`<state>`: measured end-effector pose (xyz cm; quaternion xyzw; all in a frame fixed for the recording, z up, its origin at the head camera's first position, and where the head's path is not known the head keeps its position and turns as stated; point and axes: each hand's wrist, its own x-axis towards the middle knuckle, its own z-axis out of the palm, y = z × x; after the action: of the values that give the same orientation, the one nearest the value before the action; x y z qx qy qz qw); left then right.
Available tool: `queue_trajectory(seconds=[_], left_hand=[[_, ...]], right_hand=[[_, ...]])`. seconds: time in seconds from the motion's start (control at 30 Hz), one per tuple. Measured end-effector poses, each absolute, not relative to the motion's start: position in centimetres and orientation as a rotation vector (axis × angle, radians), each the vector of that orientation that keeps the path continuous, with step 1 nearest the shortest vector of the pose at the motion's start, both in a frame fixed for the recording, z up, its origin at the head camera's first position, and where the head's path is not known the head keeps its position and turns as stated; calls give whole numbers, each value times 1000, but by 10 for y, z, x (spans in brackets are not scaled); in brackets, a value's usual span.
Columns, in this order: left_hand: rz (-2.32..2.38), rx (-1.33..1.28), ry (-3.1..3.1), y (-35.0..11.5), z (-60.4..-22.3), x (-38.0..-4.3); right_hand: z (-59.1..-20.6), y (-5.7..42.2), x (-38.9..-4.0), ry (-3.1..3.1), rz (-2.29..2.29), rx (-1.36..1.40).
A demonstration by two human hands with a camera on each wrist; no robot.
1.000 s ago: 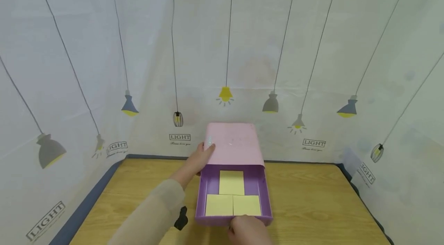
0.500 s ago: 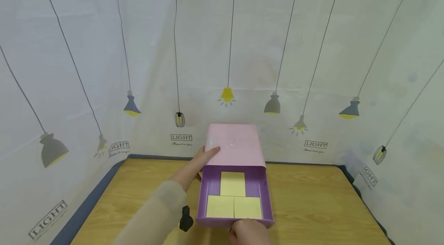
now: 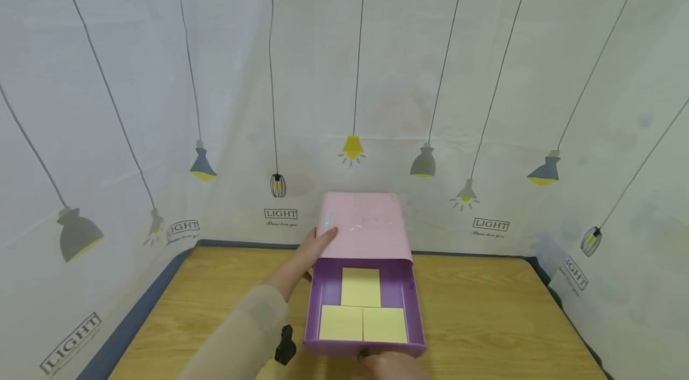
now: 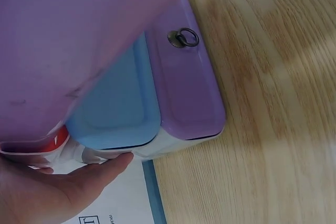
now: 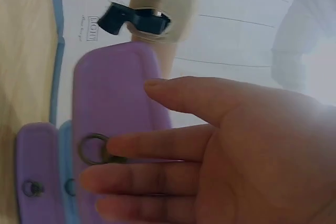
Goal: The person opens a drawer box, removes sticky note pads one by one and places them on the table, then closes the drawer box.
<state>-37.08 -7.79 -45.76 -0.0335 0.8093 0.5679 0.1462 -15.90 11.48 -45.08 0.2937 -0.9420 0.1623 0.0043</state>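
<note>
**Fingers [image 5: 163, 146] straight at the ring pull [image 5: 81, 149], purple drawer [image 3: 334, 348] well out**

The right hand [image 5: 226, 150] looks released; its index tip overlaps the ring pull, though blur there leaves actual contact uncertain. The left hand [image 3: 313, 245] lays its thumb over the top of the pink cabinet [image 3: 366, 227], the fingers that show extended along its side, not clenched.

The drawer juts from the top slot, above a blue drawer [image 4: 118, 103] and a lower purple drawer [image 4: 189, 87]. In it: back sticky note [image 3: 360, 287], front-left sticky note [image 3: 341, 322], front-right sticky note [image 3: 384, 324], all flat.

Risks (judged):
- Further pull could take the drawer off its support, dropping its front.
- If the left hand eases, the cabinet might tip or skid on the worktop [image 3: 484, 308].
- A jerk could slide the notes, which look loose.
</note>
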Motion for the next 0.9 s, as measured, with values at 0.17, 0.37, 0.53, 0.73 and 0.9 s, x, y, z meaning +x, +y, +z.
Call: queue_trajectory(seconds=[0.17,0.37,0.53,0.73,0.9], left_hand=[[1629,-105,2334,-78,-457,-369],[1624,-91,2348,-79,-453,-367],[1628,-80,2343,-80,-454,-367],[1644,-76,2334,-81,-459,-369],[1659,-62,2340,-81,-457,-367]], right_hand=[[-429,125,-155,-2914,651,885],[-405,143,-162,-2837,680,792],[-394,152,-174,-2871,602,672],[-389,160,-193,-2941,585,674],[-394,160,-214,-2932,529,800]])
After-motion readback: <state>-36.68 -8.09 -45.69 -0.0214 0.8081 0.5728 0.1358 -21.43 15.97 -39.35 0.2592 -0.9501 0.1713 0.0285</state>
